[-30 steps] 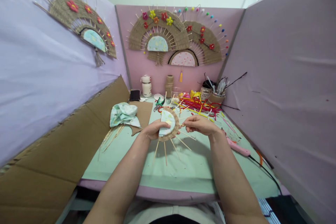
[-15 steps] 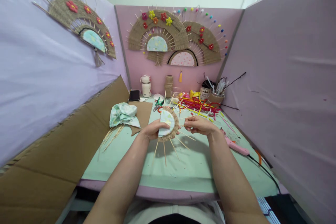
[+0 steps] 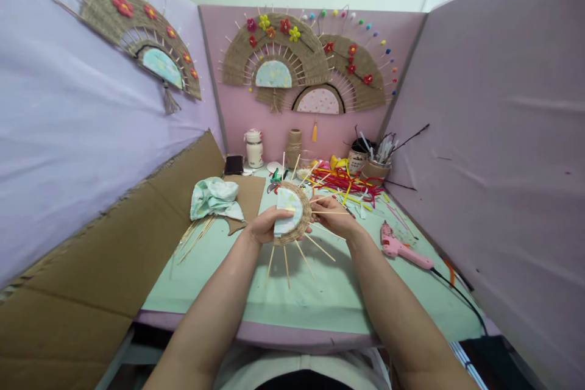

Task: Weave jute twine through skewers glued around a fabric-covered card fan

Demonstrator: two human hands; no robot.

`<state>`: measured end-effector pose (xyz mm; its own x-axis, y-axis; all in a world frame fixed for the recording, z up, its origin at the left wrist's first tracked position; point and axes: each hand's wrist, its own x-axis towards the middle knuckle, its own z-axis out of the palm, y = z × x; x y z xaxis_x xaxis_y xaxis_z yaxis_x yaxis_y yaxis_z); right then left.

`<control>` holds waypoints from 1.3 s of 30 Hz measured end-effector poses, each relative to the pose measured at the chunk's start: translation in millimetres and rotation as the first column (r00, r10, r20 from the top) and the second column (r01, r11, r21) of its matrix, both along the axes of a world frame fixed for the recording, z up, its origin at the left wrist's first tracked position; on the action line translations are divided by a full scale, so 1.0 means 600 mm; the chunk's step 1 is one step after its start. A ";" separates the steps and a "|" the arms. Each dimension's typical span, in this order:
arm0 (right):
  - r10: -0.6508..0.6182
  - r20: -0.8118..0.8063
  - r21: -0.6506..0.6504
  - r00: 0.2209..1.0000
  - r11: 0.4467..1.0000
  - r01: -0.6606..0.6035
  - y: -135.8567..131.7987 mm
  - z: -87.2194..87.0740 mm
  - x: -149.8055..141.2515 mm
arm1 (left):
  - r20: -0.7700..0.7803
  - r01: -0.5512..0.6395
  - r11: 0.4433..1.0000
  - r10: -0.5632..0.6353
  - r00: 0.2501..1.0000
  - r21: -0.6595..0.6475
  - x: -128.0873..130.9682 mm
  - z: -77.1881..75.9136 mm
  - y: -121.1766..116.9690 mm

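Note:
My left hand (image 3: pixel 265 226) grips a small half-woven fan (image 3: pixel 292 214) above the green table (image 3: pixel 320 292). The fan has a pale patterned cloth centre, a band of brown twine round it and thin wooden sticks spreading outward. My right hand (image 3: pixel 333 214) is closed at the fan's right edge, among the sticks, its fingers pinched on the twine or a stick; which one I cannot make out.
A pink glue gun (image 3: pixel 402 250) with a black cord lies to the right. Red and yellow pipe cleaners (image 3: pixel 347 183), cups of tools (image 3: pixel 372 164), a twine spool (image 3: pixel 295 145), folded cloth (image 3: pixel 214 198), loose sticks (image 3: pixel 196 237) and cardboard (image 3: pixel 114 256) surround the work. Finished fans (image 3: pixel 278 58) hang on the partitions.
My right hand moved left, from beside the fan to against its right edge, uncovering the glue gun. The fan rose slightly. My left hand kept its grip.

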<state>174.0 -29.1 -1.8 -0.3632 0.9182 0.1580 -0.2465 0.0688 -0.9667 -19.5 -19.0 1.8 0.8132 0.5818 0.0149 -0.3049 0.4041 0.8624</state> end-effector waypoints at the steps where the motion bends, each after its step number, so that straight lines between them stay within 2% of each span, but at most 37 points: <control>1: -0.022 -0.015 0.000 1.000 1.000 0.022 0.002 -0.001 -0.002 | 0.003 -0.006 1.000 0.006 1.000 -0.006 0.000 -0.001 0.001; 9: -0.116 -0.041 -0.010 0.992 0.993 0.115 0.004 -0.001 -0.001 | 0.038 -0.005 1.000 0.006 0.999 -0.013 -0.002 -0.003 0.003; 18: -0.055 -0.036 0.005 0.998 0.998 0.056 0.001 0.000 -0.003 | 0.051 0.016 0.999 -0.014 0.999 -0.040 0.002 -0.006 0.004; 20: -0.080 -0.025 0.026 0.997 0.996 0.080 0.001 0.000 -0.006 | 0.046 0.005 0.999 -0.002 0.999 -0.049 0.002 -0.006 0.004; 22: -0.157 -0.026 0.057 0.987 0.986 0.158 0.000 -0.001 -0.012 | 0.035 -0.017 0.997 0.019 0.999 -0.075 0.003 -0.007 0.005; 24: -0.297 -0.029 0.130 0.954 0.946 0.298 -0.002 -0.001 -0.020 | 0.030 -0.049 0.992 0.053 0.998 -0.118 0.006 -0.008 0.007; 27: -0.522 -0.030 0.312 0.852 0.805 0.504 -0.005 -0.003 -0.030 | 0.018 -0.098 0.976 0.103 0.995 -0.195 0.014 -0.013 0.006; 29: -0.611 -0.034 0.395 0.791 0.719 0.572 -0.008 -0.003 -0.034 | 0.001 -0.114 0.967 0.118 0.993 -0.228 0.022 -0.017 0.003; 30: -0.630 -0.039 0.415 0.775 0.696 0.586 -0.009 -0.004 -0.036 | -0.005 -0.120 0.964 0.123 0.992 -0.238 0.025 -0.020 0.000; 39: -0.626 -0.084 0.502 0.775 0.646 0.576 -0.019 -0.003 -0.041 | 0.006 -0.130 0.950 0.138 0.990 -0.285 0.031 -0.030 -0.005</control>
<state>149.7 -40.3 -3.6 0.2057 0.7511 0.6273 0.0993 0.6216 -0.7770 -0.7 -22.0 -16.3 0.7289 0.6688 -0.1460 -0.3938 0.5841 0.7098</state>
